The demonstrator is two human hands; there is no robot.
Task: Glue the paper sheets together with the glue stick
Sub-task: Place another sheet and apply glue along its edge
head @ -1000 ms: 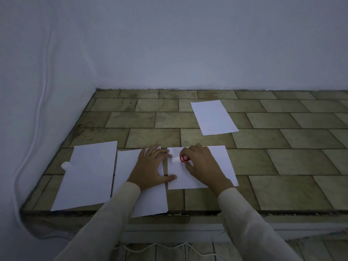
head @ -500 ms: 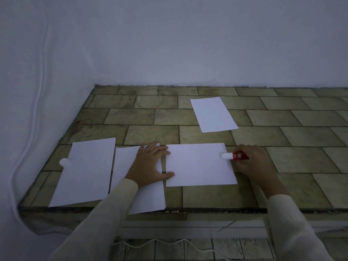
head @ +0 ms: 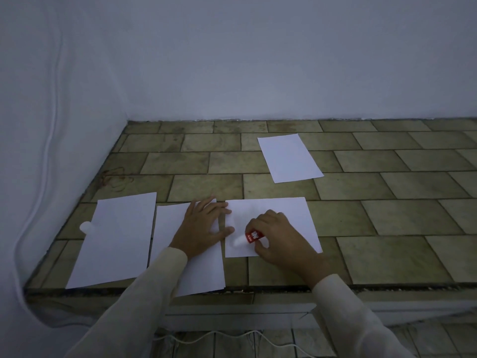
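Note:
Several white paper sheets lie on a tiled ledge. My right hand (head: pixel 277 235) grips a red glue stick (head: pixel 251 236), its white tip pressed on the lower left part of the front sheet (head: pixel 294 210). My left hand (head: pixel 204 226) lies flat with spread fingers, holding down that sheet's left edge and the middle sheet (head: pixel 175 228) beside it. A third sheet (head: pixel 121 239) lies at the far left with the white glue cap (head: pixel 86 226) at its left edge. A fourth sheet (head: pixel 290 157) lies farther back.
The tiled ledge (head: pixel 387 223) ends in a front edge just below the sheets. White walls close the back and left side. A white cable (head: pixel 49 140) runs down the left wall, and another lies on the floor below.
My right hand swept the glue stick from the sheet's left part to its right edge, then back to the lower left. The left hand stayed put.

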